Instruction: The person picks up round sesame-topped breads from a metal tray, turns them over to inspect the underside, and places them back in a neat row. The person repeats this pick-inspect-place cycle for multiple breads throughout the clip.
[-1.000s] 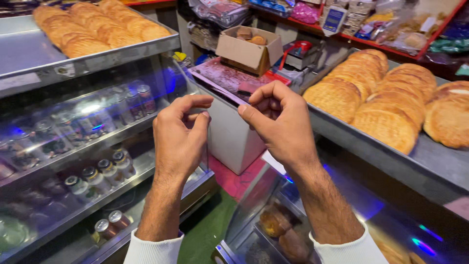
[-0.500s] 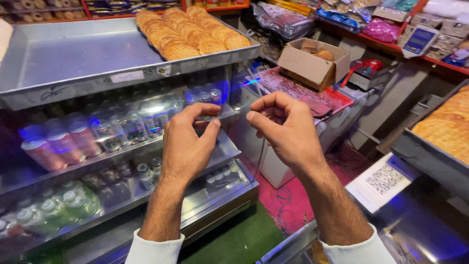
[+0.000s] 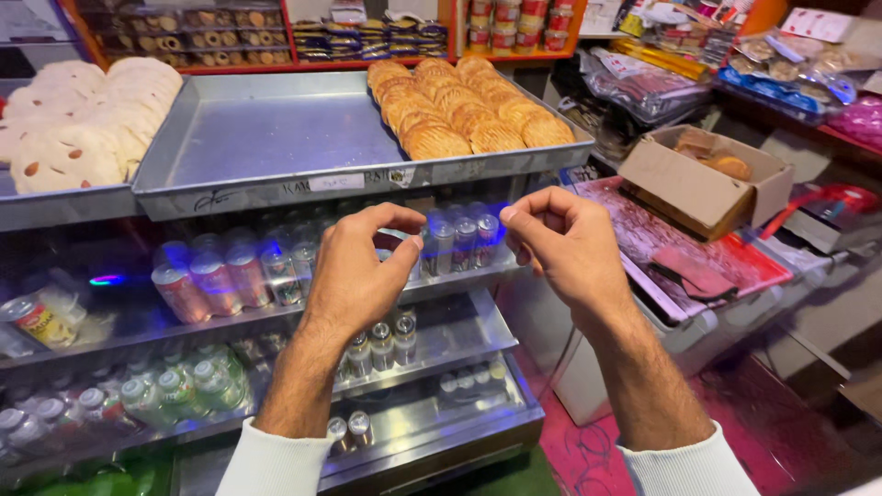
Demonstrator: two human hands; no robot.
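The head view looks down on both hands held up in front of a glass-fronted drinks cabinet. The left hand (image 3: 354,276) has its thumb and forefinger curled toward each other, tips nearly meeting, and the right hand (image 3: 565,243) is loosely curled with the fingers (image 3: 542,204) bent in toward the palm. If anything is pinched between either pair of tips, it is too small or too thin to see, so I cannot tell whether they hold something.

Neither hand touches anything visible. Nearest to them are the cans (image 3: 459,241) standing in a row on the cabinet's upper shelf, just behind the hands, with small bottles (image 3: 381,344) on the shelf below. Above sits a metal tray (image 3: 266,138) with golden round breads (image 3: 464,115) stacked at its right end; a second tray of pale flatbreads (image 3: 78,119) lies to the left. A cardboard box (image 3: 703,174) rests on the red worktop (image 3: 661,243) to the right.

My guess at the risks: anything fine held between the hands could slip and vanish among the bottles, and a raised wrist could knock the tray's front rim, shifting the stacked breads.
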